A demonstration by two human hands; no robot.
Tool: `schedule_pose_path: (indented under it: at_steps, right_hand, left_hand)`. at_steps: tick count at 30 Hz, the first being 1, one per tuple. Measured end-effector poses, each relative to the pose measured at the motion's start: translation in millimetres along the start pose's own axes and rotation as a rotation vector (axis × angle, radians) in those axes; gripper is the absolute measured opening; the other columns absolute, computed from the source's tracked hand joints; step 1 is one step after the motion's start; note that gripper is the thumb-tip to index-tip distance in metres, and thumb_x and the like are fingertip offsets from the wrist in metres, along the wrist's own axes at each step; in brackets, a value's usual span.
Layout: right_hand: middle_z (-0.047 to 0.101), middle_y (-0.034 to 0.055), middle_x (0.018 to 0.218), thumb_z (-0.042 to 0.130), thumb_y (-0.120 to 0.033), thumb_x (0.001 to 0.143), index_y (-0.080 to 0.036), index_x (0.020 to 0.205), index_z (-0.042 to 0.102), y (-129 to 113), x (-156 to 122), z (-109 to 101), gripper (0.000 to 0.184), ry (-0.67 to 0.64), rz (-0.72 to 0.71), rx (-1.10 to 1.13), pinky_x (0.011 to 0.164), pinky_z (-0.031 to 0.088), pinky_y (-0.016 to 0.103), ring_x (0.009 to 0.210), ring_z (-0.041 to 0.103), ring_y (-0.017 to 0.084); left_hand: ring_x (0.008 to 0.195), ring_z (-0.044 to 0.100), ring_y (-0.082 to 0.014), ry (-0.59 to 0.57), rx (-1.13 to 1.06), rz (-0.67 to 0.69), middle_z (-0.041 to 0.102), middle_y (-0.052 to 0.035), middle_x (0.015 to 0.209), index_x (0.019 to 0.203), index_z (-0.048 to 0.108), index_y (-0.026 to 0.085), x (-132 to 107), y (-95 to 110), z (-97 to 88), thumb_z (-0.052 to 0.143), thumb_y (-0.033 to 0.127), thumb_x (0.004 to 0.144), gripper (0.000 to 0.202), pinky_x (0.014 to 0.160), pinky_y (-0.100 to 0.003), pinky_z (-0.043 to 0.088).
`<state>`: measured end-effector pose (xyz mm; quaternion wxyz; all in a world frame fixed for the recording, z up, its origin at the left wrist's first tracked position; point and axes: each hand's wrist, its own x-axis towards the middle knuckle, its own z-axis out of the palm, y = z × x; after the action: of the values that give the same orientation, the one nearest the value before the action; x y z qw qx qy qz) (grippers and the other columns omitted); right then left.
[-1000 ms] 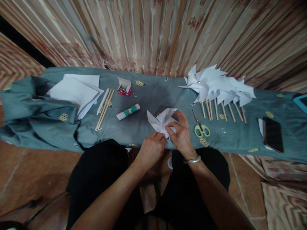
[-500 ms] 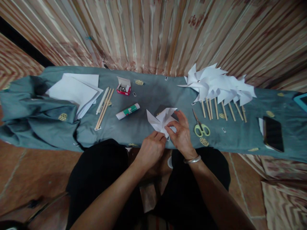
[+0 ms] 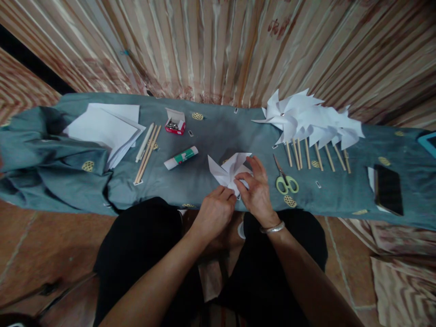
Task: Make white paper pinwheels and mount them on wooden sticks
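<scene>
A white paper pinwheel (image 3: 229,170) with folded blades is held between my two hands, just above the cloth near its front edge. My left hand (image 3: 218,208) pinches the pinwheel's lower edge with closed fingers. From the right side, my right hand (image 3: 257,193) grips a blade between thumb and fingers, close to the centre. A silver bracelet circles my right wrist. Whether a stick or pin is attached to this pinwheel cannot be seen. Green-handled scissors (image 3: 286,183) lie just right of my right hand. Left of the pinwheel rests a green and white glue stick (image 3: 181,158).
Finished pinwheels (image 3: 313,116) on wooden sticks lie overlapped at the back right. White paper sheets (image 3: 107,127), a white pen (image 3: 145,142), wooden sticks (image 3: 148,154) and a red box of metal pins (image 3: 175,125) are on the left. A phone (image 3: 388,190) lies at far right.
Both hands keep their hold on the pinwheel in nearly the same place. The whole view has shifted very slightly; the objects on the cloth have not moved.
</scene>
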<state>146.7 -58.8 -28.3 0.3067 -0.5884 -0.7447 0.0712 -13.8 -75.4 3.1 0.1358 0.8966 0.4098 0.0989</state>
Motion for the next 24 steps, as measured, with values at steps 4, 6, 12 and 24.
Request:
schedule_pose_path:
  at_steps: [4,6,12,24]
  right_hand:
    - [0.042,0.0069,0.149,0.049,-0.024,0.095,-0.023,0.096,0.071,-2.0,-0.1,-0.3,0.021,0.015,-0.008,0.017,0.115,0.034,0.051,0.145,0.029,0.029]
    - [0.043,0.0063,0.15,0.049,-0.024,0.095,-0.024,0.097,0.071,-2.3,0.2,-0.5,0.022,0.013,-0.008,0.026,0.115,0.034,0.052,0.145,0.029,0.029]
    - [0.042,0.0063,0.15,0.049,-0.024,0.095,-0.024,0.098,0.072,-1.6,0.1,-0.4,0.023,0.012,-0.014,0.04,0.115,0.034,0.052,0.145,0.029,0.03]
    - [0.039,0.0042,0.151,0.043,-0.026,0.098,-0.027,0.103,0.073,-6.2,-1.3,-2.4,0.03,-0.043,-0.001,-0.036,0.115,0.033,0.052,0.146,0.027,0.031]
  left_hand:
    - [0.091,0.06,-0.0219,-0.009,-0.006,0.001,0.069,-0.0072,0.099,0.091,0.066,0.012,0.2,0.5,-2.1,0.055,0.013,0.091,0.011,0.076,-0.033,0.054]
    - [0.092,0.06,-0.0221,-0.014,-0.011,-0.002,0.069,-0.0073,0.1,0.091,0.066,0.012,0.3,0.6,-2.4,0.056,0.013,0.091,0.01,0.076,-0.033,0.055]
    - [0.093,0.06,-0.023,-0.014,-0.018,-0.01,0.068,-0.0078,0.101,0.09,0.066,0.011,0.1,0.6,-0.1,0.057,0.013,0.09,0.009,0.077,-0.035,0.056]
    - [0.094,0.06,-0.0227,-0.019,-0.012,-0.006,0.068,-0.0085,0.101,0.092,0.067,0.011,0.8,1.1,-2.7,0.055,0.012,0.091,0.012,0.077,-0.034,0.055]
